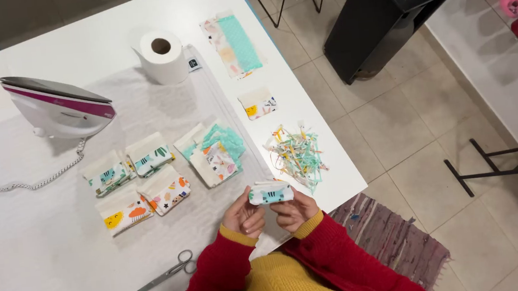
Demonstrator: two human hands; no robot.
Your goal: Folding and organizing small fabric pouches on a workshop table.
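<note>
Two hands meet at the near edge of the white counter [305, 107]: our left hand [244, 218] and right hand [294, 211] each pinch an end of a small folded fabric piece [271, 194] with a teal cat print, so both grips are closed on it, just above the counter. Four folded fabric bundles [137, 181] lie to the left, and a teal and cream stack [214, 152] sits just beyond our hands. Thin fabric trimmings [297, 154] pile to the right, close by. Scissors [164, 275] rest near left. Far left stands an iron [59, 107], with a paper roll [162, 55] beyond; nothing blocks our hands.
</note>
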